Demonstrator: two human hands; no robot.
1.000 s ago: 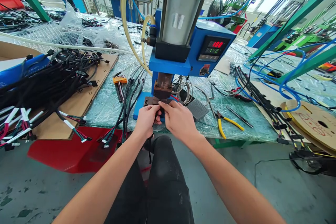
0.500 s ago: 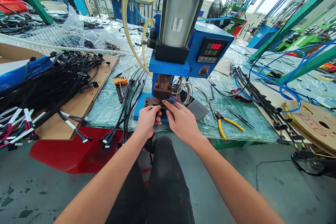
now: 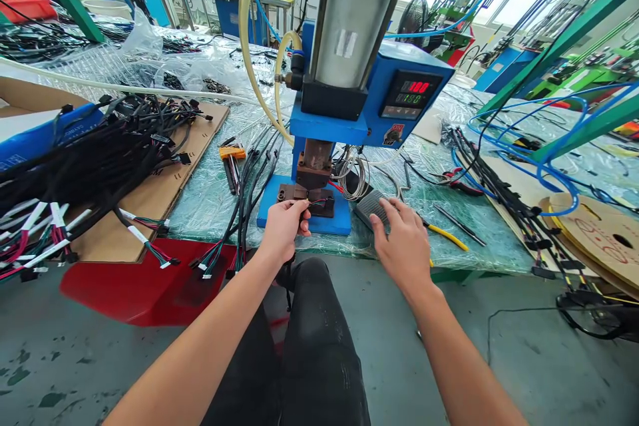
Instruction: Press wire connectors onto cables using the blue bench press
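Note:
My left hand (image 3: 283,229) pinches a thin dark cable (image 3: 302,215) at the front of a blue press (image 3: 332,225). Fine wires (image 3: 317,202) run from those fingertips across the brown metal die block (image 3: 325,211), below the press head (image 3: 313,176). My right hand (image 3: 403,243) has its fingers spread over a grey ribbed pedal-like pad (image 3: 370,208) on the table. Its fingertips lie on or just above the pad; contact cannot be made out. Behind that hand, yellow-handled pliers (image 3: 449,237) are partly hidden.
Several black cables (image 3: 244,213) and an orange-topped tool (image 3: 232,153) lie left of the press. A cable heap (image 3: 114,140) covers cardboard farther left. On the right are a dark pen-like rod (image 3: 459,224), red-handled cutters (image 3: 464,183) and a cardboard reel (image 3: 599,226).
My right hand has left the die and moved right to the grey pad, its fingers spreading. My left hand stays at the die with the cable. The camera view has shifted slightly.

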